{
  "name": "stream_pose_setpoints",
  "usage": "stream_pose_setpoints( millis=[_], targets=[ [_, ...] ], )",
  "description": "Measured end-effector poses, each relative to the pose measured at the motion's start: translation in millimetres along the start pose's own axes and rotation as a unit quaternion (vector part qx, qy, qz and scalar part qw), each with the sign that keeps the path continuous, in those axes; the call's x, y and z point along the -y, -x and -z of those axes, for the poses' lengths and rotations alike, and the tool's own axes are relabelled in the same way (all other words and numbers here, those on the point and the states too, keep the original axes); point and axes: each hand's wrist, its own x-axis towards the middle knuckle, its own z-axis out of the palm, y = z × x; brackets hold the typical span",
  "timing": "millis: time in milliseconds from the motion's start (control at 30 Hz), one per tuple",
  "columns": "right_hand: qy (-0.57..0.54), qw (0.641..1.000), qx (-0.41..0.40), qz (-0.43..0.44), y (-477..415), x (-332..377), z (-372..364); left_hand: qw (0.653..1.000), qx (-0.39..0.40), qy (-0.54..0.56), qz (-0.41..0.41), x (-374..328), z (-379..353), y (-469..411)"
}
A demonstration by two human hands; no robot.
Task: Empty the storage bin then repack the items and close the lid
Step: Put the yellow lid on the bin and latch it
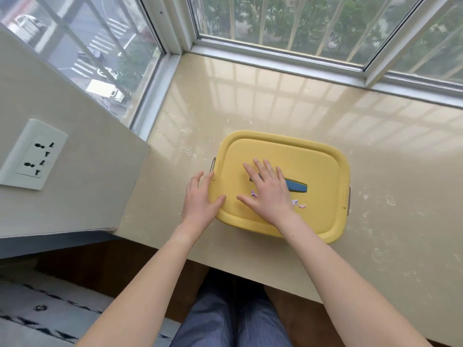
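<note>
A yellow storage bin [323, 221] stands on the beige window ledge with its yellow lid [313, 161] on top. A dark blue handle [297, 186] lies flat in the middle of the lid, with small stickers beside it. My right hand [268, 190] rests flat on the lid, fingers spread, covering the handle's left end. At the bin's left edge my left hand [200, 196] has its fingers apart, the thumb on the lid's rim. A grey side latch [212, 164] sits just beyond its fingertips. The bin's contents are hidden.
The glossy ledge [250, 101] runs into a bay window with metal frames behind and to the left. A wall block with a white power socket [33, 154] juts in at the left. A second grey latch [348, 200] is on the bin's right side. My legs are below the ledge.
</note>
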Motion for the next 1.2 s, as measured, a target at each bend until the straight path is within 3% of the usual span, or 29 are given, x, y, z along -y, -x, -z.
stream_pose_setpoints(
  millis=[233, 467, 933, 1100, 1200],
  targets=[
    [0.069, 0.995, -0.033, 0.058, -27.8, -3.8, -28.3, 0.987, 0.001, 0.142, 0.076, 10.9, -0.5, -21.0],
    [0.062, 0.994, -0.072, 0.06, -29.8, -7.4, -37.1, 0.943, 0.039, 0.307, 0.12, 14.1, 1.5, -30.0],
    [0.017, 0.997, -0.069, 0.03, -32.0, -8.9, -35.7, 0.887, 0.006, 0.437, 0.149, 7.3, 6.1, -36.4],
    [0.025, 0.996, -0.073, 0.034, -32.1, -10.3, -38.4, 0.842, 0.074, 0.5, 0.185, 12.1, 3.0, -41.5],
    [0.025, 0.996, -0.078, 0.037, -31.8, -10.8, -38.8, 0.838, 0.08, 0.508, 0.18, 14.7, 2.4, -41.4]
  ],
)
